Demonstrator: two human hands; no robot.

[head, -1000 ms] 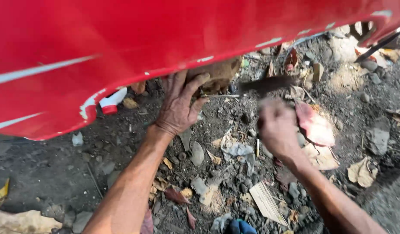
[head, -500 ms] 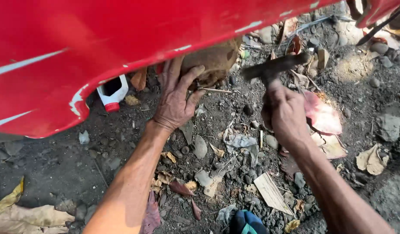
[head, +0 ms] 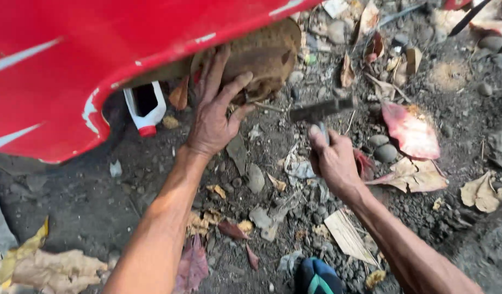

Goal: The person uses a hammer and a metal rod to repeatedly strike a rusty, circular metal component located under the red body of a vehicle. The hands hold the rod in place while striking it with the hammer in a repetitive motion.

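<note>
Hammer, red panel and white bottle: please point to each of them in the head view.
hammer [head: 320, 109], head view, on the dark metal head above the right hand.
red panel [head: 98, 38], head view, on its broad painted face.
white bottle [head: 146, 108], head view, on its body below the panel's edge.

A dark-headed hammer, head level, is poised beside a brown rusty part.

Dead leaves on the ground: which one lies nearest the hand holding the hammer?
The big pinkish-red leaf, just beyond the right hand. The tan leaves lie farther out, and the yellow one is across by the left arm.
</note>
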